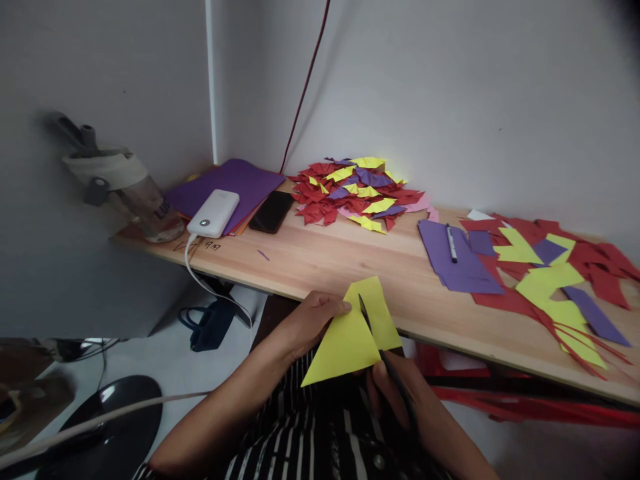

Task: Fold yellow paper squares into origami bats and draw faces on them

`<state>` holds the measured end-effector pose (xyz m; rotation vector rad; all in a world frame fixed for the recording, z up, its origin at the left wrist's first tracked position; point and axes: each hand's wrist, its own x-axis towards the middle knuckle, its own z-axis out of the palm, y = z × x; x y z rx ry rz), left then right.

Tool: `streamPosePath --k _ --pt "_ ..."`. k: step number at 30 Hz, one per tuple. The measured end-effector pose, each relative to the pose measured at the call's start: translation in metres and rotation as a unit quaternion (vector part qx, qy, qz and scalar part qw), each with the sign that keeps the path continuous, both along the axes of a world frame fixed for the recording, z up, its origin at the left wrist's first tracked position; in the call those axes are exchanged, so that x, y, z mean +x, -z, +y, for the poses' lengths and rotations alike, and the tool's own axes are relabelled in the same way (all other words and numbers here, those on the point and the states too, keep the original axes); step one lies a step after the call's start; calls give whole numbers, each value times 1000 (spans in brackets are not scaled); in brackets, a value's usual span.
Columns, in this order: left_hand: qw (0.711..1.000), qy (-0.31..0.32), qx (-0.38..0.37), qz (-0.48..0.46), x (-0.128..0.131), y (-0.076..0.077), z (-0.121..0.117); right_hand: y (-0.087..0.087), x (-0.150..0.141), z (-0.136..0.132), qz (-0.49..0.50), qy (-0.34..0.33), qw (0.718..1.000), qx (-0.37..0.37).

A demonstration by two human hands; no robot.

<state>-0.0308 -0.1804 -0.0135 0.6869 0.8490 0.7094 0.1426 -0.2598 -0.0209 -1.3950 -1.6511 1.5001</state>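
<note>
A sheet of yellow paper [345, 350] is pinched by its left side in my left hand [313, 320], thumb on top. My right hand [400, 387] is wrapped round the dark handles of a pair of scissors [367, 317]. One scissor blade lies over the paper, along a cut that runs up from the lower edge. To the right of the cut, a yellow flap [385, 320] stands partly apart from the rest. Both hands are above my lap, just off the table's front edge.
On the wooden table [320, 260] lies a heap of folded red, yellow and purple paper pieces [355, 190]. Purple sheets with a marker [451, 243] and paper scraps [550, 287] lie right. A power bank [215, 213], phone [273, 211] and bottle [145, 200] stand left.
</note>
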Motion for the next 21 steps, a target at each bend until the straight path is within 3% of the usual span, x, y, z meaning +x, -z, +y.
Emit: streamPosePath --k 21 --pt "1000 14 9 13 4 2 -3 4 2 2 -25 38 999 -2"
